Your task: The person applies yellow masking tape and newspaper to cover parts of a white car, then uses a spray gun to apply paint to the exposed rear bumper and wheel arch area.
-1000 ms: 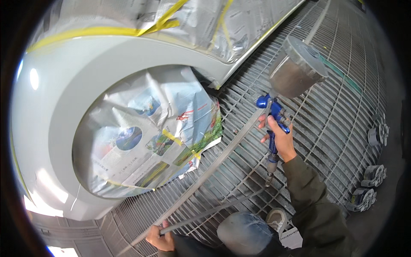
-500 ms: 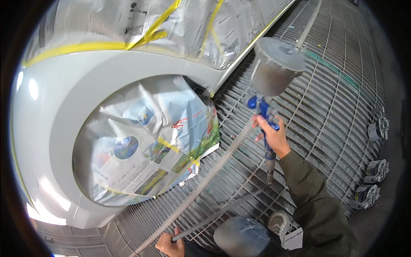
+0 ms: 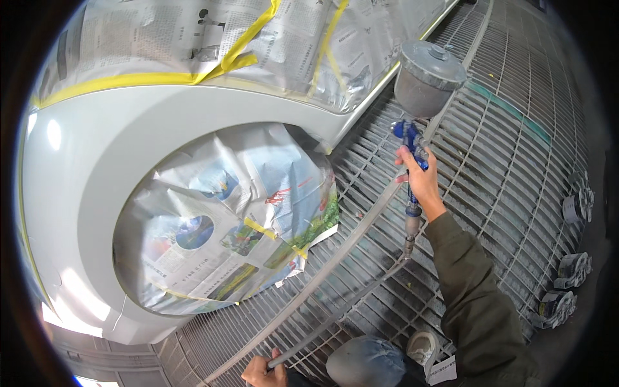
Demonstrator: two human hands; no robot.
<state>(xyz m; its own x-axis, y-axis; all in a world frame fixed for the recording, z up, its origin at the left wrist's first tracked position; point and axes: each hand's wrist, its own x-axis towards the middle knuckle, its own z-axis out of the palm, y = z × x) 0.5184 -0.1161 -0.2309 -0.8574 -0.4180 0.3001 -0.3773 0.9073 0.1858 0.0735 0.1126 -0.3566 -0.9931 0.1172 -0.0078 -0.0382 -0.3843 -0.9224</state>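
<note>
My right hand point(image 3: 422, 184) is closed around a blue spray gun point(image 3: 408, 137), fingers at its grip and trigger. A grey, paint-stained cup point(image 3: 427, 80) with a lid sits on top of the gun. From the gun's lower end a grey air hose point(image 3: 335, 314) runs down to the left, and my left hand point(image 3: 265, 371) is wrapped round it near the lower edge. To the left is a pale grey car fender point(image 3: 97, 168) with a rounded wheel arch. Printed paper point(image 3: 213, 226) covers the wheel opening. The gun stands apart from the fender, to its right.
Newspaper point(image 3: 148, 45) edged with yellow tape point(image 3: 129, 80) masks the car body above the fender. Metal floor grating point(image 3: 490, 187) lies under me, with a raised bar crossing it. Several tape-like rolls point(image 3: 576, 205) lie at the right edge. My knee point(image 3: 364, 361) and shoe point(image 3: 422, 348) show below.
My right hand has carried the spray gun slightly up and to the right, and its hose has followed. My left hand keeps its hold on the hose. The view has shifted a little.
</note>
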